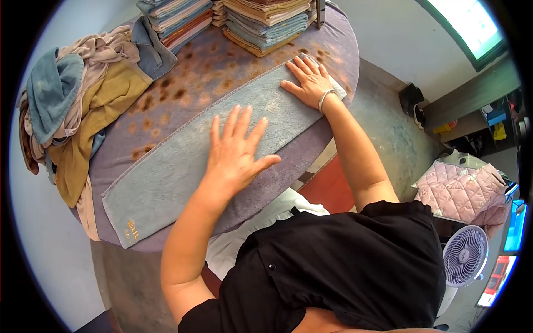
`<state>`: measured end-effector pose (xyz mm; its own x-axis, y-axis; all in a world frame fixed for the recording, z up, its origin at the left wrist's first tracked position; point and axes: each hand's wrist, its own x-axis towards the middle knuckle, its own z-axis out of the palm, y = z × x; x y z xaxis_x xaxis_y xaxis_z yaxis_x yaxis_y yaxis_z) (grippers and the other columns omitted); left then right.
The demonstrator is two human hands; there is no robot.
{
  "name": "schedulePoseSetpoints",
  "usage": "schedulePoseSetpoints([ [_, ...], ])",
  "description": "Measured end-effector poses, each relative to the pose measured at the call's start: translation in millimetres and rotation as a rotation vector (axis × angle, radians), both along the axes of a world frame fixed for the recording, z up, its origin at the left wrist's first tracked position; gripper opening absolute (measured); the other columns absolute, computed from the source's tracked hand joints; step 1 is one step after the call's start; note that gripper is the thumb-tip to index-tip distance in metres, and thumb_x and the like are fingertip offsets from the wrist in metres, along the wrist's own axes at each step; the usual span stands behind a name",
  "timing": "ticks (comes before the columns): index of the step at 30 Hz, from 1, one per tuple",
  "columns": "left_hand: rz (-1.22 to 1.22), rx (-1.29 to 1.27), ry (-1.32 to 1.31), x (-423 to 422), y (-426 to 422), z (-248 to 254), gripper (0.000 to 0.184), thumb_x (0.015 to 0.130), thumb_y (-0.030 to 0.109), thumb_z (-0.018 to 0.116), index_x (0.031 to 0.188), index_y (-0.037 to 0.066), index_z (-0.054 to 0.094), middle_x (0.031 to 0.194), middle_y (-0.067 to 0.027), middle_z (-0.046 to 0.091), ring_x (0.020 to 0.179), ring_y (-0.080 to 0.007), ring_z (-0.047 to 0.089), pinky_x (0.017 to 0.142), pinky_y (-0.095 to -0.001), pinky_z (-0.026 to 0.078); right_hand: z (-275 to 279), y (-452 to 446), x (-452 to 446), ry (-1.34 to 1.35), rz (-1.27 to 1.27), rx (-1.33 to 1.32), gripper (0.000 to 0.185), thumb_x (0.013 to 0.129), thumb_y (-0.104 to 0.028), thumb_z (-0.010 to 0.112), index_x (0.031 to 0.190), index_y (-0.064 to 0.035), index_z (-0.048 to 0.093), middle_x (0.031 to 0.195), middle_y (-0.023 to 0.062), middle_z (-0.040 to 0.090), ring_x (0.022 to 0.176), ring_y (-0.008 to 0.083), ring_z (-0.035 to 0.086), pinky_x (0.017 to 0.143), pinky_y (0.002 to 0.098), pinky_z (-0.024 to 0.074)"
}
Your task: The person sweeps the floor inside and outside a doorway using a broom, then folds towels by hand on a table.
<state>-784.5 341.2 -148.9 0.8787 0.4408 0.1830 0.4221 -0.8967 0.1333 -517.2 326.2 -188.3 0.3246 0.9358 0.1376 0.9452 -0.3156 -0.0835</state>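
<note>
A pale blue-grey towel lies as a long strip, folded lengthwise, slanting across the table. Gold lettering marks its lower left end. My left hand is over the middle of the towel, palm down with fingers spread; whether it touches the cloth I cannot tell. At the towel's upper right end, my right hand lies flat on it, fingers stretched and slightly apart, with a silver bangle on the wrist. Neither hand grips anything.
The round table wears a purple-grey cover with brown stains. Crumpled towels are heaped at left. Folded towel stacks stand at the back. To the right are a fan, a pink quilted cloth and shelves.
</note>
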Motion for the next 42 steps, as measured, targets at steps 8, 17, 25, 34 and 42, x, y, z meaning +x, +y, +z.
schedulePoseSetpoints([
  [8,0.082,-0.050,-0.036,-26,15,-26,0.073,0.077,0.063,0.043,0.131,0.015,0.037,0.140,-0.0131,0.024,0.131,-0.0281,0.016,0.105,-0.0486,0.007,5,0,-4,0.026,-0.023,-0.035,0.067,0.082,-0.058,0.039,0.134,-0.0171,0.032,0.144,0.0042,0.020,0.134,0.0197,0.011,0.106,0.0473,0.0064],
  [17,0.511,0.014,0.035,-149,47,-22,0.071,0.078,0.059,0.046,0.132,0.013,0.036,0.140,-0.0155,0.025,0.131,-0.0299,0.016,0.105,-0.0484,0.008,3,1,-1,-0.027,-0.017,-0.032,0.063,0.083,-0.056,0.037,0.134,-0.0186,0.032,0.143,0.0032,0.023,0.134,0.0198,0.014,0.106,0.0440,0.0079],
  [25,1.040,0.219,-0.096,-267,82,-42,0.057,0.081,0.041,0.051,0.127,0.008,0.040,0.131,-0.0149,0.038,0.123,-0.0305,0.031,0.099,-0.0482,0.022,10,0,-4,0.011,-0.032,-0.028,0.063,0.083,-0.056,0.038,0.134,-0.0190,0.033,0.143,0.0026,0.023,0.134,0.0193,0.013,0.106,0.0442,0.0072],
  [34,1.246,-0.087,-0.104,-298,95,-13,0.042,0.076,0.031,0.059,0.108,0.005,0.057,0.104,-0.0131,0.057,0.096,-0.0281,0.054,0.081,-0.0367,0.043,-4,20,55,0.181,-0.058,0.267,0.048,0.083,-0.041,0.049,0.118,-0.0087,0.051,0.120,0.0109,0.050,0.112,0.0290,0.045,0.090,0.0355,0.0374],
  [42,1.216,-0.381,-0.225,-315,124,-23,0.044,0.067,0.026,0.069,0.104,0.006,0.058,0.094,-0.0149,0.062,0.090,-0.0272,0.059,0.078,-0.0338,0.045,15,32,40,-0.039,-0.206,0.124,0.040,0.077,-0.038,0.056,0.109,-0.0136,0.057,0.107,0.0073,0.054,0.103,0.0261,0.049,0.084,0.0394,0.0405],
])
